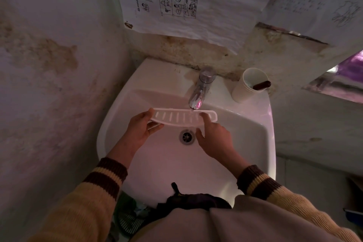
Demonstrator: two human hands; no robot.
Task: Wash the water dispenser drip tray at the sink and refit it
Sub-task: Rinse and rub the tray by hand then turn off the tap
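White plastic drip tray (183,117) is held above the sink (253,129), directly under the tap (199,92). Its long axis runs left to right, slotted face upward and tilted toward the camera. The tray is curved, with a row of narrow slots. Left hand (140,130) clamps its left end; right hand (215,137) rests fingertips on the right portion, fingers spread.

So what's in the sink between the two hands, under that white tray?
The drain sits between the left hand and right hand, below the drip tray, in the head view.
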